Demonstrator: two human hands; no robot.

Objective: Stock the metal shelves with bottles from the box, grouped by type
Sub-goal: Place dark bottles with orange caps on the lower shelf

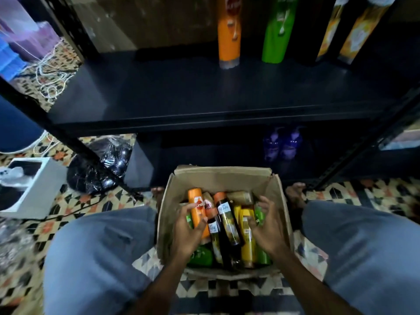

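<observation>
A cardboard box stands on the floor between my knees, filled with several lying bottles: an orange bottle, two dark bottles with yellow labels, a yellow bottle and green ones. My left hand reaches into the box with spread, curved fingers touching the orange bottle. My right hand hovers over the yellow and green bottles, fingers spread. On the black metal shelf stand an orange bottle, a green bottle and dark yellow-labelled bottles. Purple bottles sit on the shelf below.
A fan wrapped in plastic and a white carton lie on the patterned floor at the left. A white cord is tangled behind the shelf post. My knees in jeans flank the box.
</observation>
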